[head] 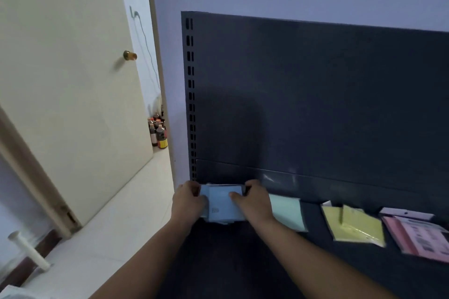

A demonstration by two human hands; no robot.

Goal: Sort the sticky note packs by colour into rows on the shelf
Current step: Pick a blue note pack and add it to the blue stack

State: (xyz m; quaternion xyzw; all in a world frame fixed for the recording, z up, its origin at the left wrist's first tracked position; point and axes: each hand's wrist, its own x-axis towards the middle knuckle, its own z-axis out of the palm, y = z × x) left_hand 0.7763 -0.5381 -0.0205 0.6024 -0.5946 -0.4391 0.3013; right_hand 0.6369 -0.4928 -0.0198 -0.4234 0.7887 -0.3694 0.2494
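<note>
Squaring the pale blue paper sticky note packs (222,206) at the left end of the dark metal shelf (230,255), we grip the stack's sides with our left hand (188,204) and right hand (255,201); next, we judge, comes a gentle release.

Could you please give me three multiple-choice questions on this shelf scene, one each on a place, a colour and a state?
1. Where on the shelf are the blue packs?
A. left end
B. middle
C. right end

2. Which colour of pack lies furthest right?
A. yellow
B. green
C. pink

3. How are the blue packs held?
A. by one hand
B. by both hands
C. by neither hand

Answers:
1 A: they sit at the shelf's left edge.
2 C: the pink packs lie beyond the yellow packs.
3 B: the left hand and the right hand grip their two sides.
</note>
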